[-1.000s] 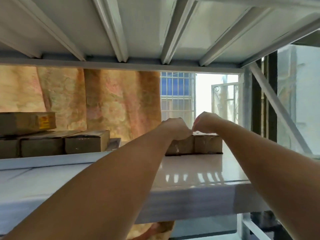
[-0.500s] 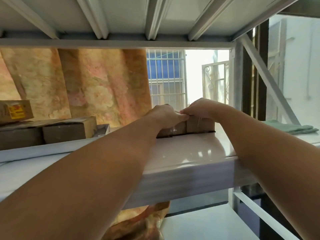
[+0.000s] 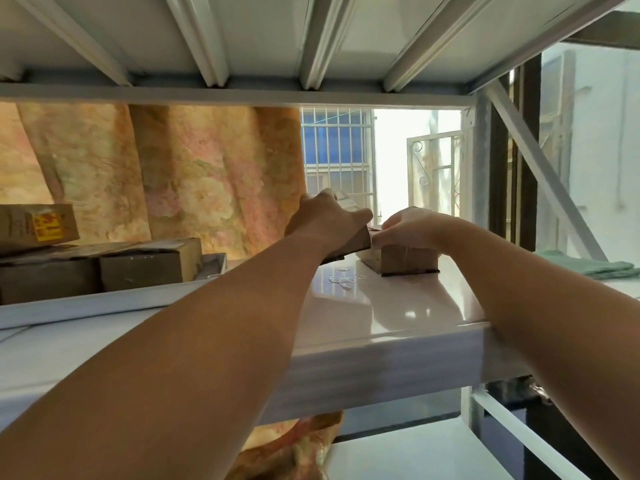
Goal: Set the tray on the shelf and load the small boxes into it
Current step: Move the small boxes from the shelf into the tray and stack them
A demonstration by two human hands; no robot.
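My left hand (image 3: 327,220) grips a small brown cardboard box (image 3: 356,244) and holds it tilted just above the white shelf (image 3: 398,306). A second small box (image 3: 403,263) stands on the shelf right beside it. My right hand (image 3: 407,227) lies over its top with the fingers curled on its left edge. The pale grey tray (image 3: 104,301) sits on the shelf to the left, holding several brown boxes (image 3: 149,265). One box with a yellow label (image 3: 36,225) lies on top of them.
The upper shelf's ribbed underside (image 3: 311,36) hangs low overhead. A diagonal brace and upright post (image 3: 485,168) close the right side. A folded green cloth (image 3: 588,266) lies far right. A floral curtain (image 3: 173,174) hangs behind the shelf.
The two small boxes stood side by side under both hands. My left hand has since lifted its box and drawn it left, away from the one under my right hand.
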